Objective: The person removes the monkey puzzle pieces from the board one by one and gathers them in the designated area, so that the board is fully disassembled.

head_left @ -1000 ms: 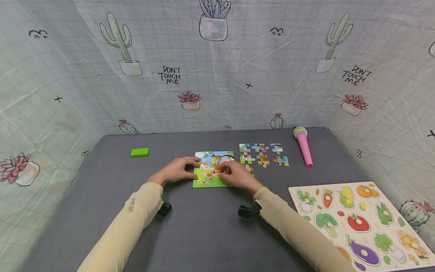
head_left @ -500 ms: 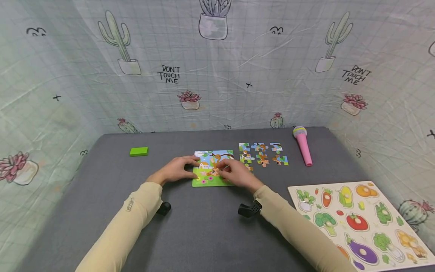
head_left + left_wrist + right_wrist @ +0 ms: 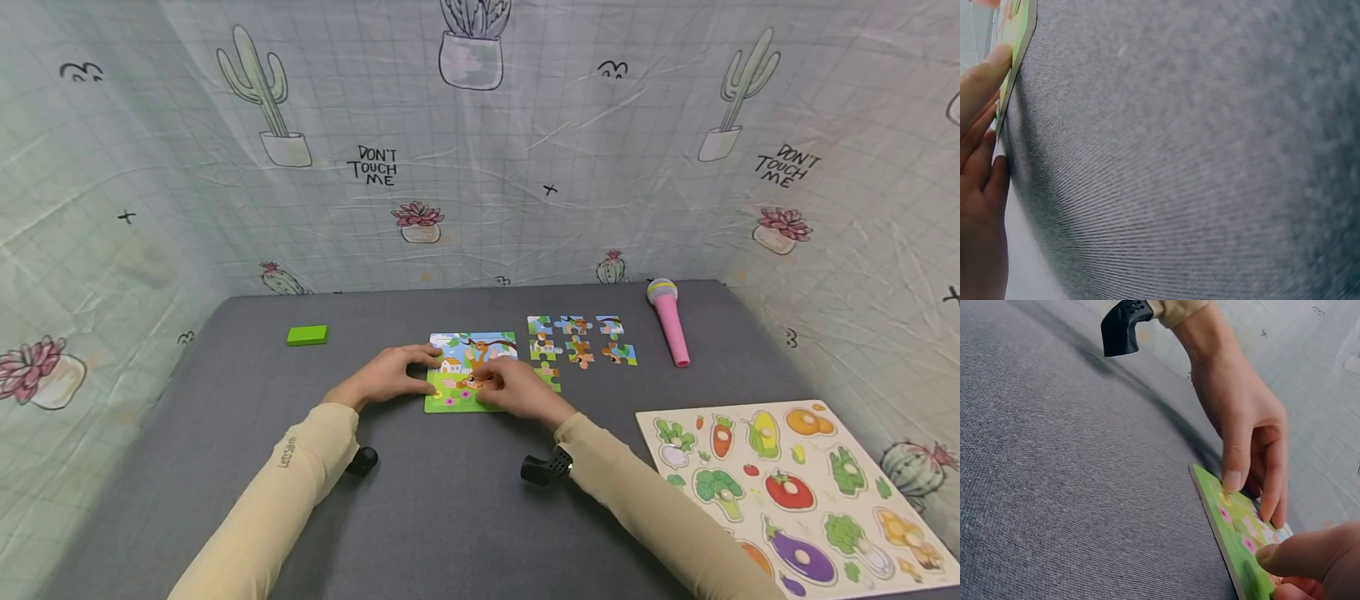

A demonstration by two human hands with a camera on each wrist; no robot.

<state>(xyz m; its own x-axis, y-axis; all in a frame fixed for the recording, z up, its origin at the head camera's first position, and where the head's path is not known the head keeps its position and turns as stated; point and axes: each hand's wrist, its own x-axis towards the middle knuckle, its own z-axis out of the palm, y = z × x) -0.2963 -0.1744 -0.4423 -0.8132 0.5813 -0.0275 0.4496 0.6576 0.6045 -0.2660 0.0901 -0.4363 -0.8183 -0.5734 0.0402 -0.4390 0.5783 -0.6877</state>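
A jigsaw puzzle board (image 3: 450, 406) with a colourful animal picture lies flat on the grey table. My left hand (image 3: 384, 372) rests on its left side, thumb near the lower corner and fingers further up, holding it steady. In the right wrist view the left thumb (image 3: 1233, 478) presses on the board's green part. Over the lower right of the board is my right hand (image 3: 519, 388), its thumb and fingers curled together in a pinch on a puzzle piece that they mostly hide. Loose puzzle pieces (image 3: 580, 353) lie just right of the board.
A green block (image 3: 307, 335) lies at the back left. At the back right is a pink toy microphone (image 3: 670, 325). A wooden vegetable puzzle board (image 3: 757, 521) covers the front right, partly under the right forearm. A patterned cloth (image 3: 480, 167) hangs behind the table.
My right hand has shifted slightly down and left toward the board's lower edge, uncovering more of a loose piece beside it. The left hand stays in place.
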